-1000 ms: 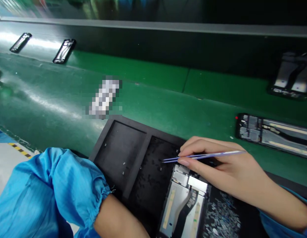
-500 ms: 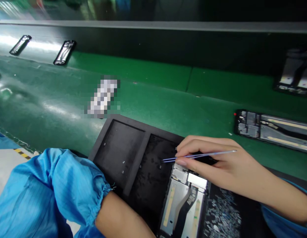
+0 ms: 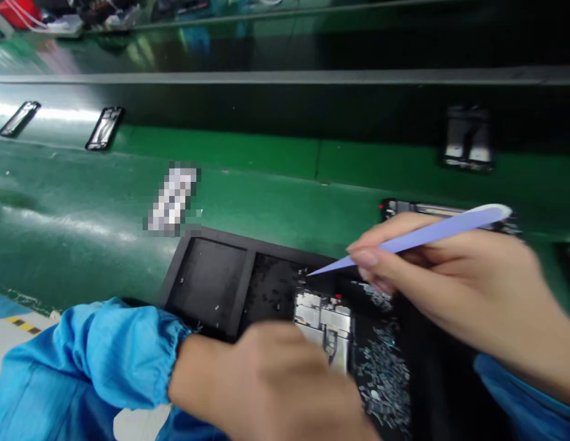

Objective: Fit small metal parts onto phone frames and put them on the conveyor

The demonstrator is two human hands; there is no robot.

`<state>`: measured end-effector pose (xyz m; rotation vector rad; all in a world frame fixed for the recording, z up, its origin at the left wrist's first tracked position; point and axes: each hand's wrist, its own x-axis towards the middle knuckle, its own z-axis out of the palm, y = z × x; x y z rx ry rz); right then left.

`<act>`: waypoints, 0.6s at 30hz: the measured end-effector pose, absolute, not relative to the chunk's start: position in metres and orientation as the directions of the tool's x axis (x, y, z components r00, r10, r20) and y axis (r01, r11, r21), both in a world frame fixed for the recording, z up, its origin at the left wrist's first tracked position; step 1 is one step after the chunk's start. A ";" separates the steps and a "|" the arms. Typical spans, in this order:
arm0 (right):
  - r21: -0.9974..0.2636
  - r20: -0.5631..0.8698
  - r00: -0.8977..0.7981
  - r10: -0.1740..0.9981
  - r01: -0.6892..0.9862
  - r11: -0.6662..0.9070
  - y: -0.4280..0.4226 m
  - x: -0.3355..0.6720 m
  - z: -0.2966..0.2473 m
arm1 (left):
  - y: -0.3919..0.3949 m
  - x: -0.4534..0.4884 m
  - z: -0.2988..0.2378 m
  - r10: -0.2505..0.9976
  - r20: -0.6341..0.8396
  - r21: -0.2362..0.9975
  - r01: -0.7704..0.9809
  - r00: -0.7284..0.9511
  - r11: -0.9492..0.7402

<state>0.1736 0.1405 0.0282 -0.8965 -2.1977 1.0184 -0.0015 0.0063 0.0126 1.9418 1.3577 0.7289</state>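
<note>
My right hand [image 3: 464, 282] is closed around lilac tweezers [image 3: 423, 237], their tips low over the black tray [image 3: 247, 288], just past the top end of an opened phone [image 3: 322, 315]. That phone shows its metal plates and a red dot at one corner. My left hand [image 3: 280, 380], blurred by motion, covers the phone's lower part; its fingers are hidden. To the phone's right, many tiny loose parts [image 3: 383, 373] lie scattered on a dark surface. A few small bits also lie in the tray's compartments.
On the green bench [image 3: 257, 205] behind the tray, another opened phone [image 3: 404, 208] lies partly behind my right hand. Further phones lie at the back right [image 3: 467, 138] and far left [image 3: 105, 128]. A pixelated item [image 3: 173, 199] lies behind the tray's left side. A grey ledge [image 3: 266, 78] crosses the back.
My left hand has come up into view over the phone. My right hand has turned the tweezers, whose broad side now shows and whose back end points up right. The whole view has shifted.
</note>
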 end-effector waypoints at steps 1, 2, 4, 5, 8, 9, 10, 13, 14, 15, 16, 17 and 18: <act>-0.783 0.237 -0.564 0.791 0.371 0.499 0.138 0.178 0.034 | 0.020 -0.008 0.016 0.955 0.092 0.775 0.583 0.280 -0.245; -0.768 0.275 -0.507 0.817 0.396 0.504 0.135 0.182 0.037 | 0.032 -0.014 0.019 0.967 0.093 0.775 0.592 0.236 -0.219; -0.765 0.331 -0.419 0.845 0.405 0.501 0.128 0.187 0.035 | 0.054 -0.023 0.024 0.987 -0.023 0.785 0.614 0.159 -0.081; -0.766 0.359 -0.402 0.842 0.389 0.512 0.125 0.187 0.031 | 0.062 -0.026 0.024 0.980 -0.122 0.786 0.618 0.156 -0.001; -0.706 0.448 -0.473 0.759 0.333 0.625 0.124 0.182 0.016 | 0.073 -0.032 0.016 0.890 -0.378 0.782 0.602 0.253 0.161; -0.676 0.465 -0.520 0.717 0.314 0.666 0.124 0.180 0.011 | 0.074 -0.033 0.013 0.869 -0.415 0.781 0.596 0.271 0.186; -0.651 0.475 -0.562 0.677 0.293 0.700 0.125 0.177 0.007 | 0.074 -0.034 0.010 0.853 -0.439 0.781 0.590 0.282 0.206; -0.608 0.478 -0.633 0.609 0.261 0.750 0.128 0.172 -0.001 | 0.074 -0.036 0.006 0.781 -0.540 0.776 0.545 0.314 0.318; -0.592 0.485 -0.641 0.595 0.260 0.763 0.127 0.171 -0.003 | 0.075 -0.036 0.005 0.754 -0.570 0.772 0.527 0.327 0.356; -0.576 0.494 -0.643 0.585 0.262 0.774 0.127 0.170 -0.005 | 0.076 -0.036 0.005 0.727 -0.595 0.769 0.507 0.344 0.389; -0.564 0.503 -0.640 0.580 0.266 0.782 0.126 0.170 -0.006 | 0.077 -0.036 0.006 0.704 -0.611 0.768 0.489 0.364 0.414; -0.554 0.509 -0.638 0.578 0.271 0.787 0.126 0.171 -0.007 | 0.078 -0.035 0.006 0.686 -0.619 0.769 0.473 0.381 0.431; -0.547 0.513 -0.633 0.579 0.279 0.789 0.125 0.171 -0.007 | 0.079 -0.035 0.006 0.672 -0.626 0.768 0.461 0.394 0.445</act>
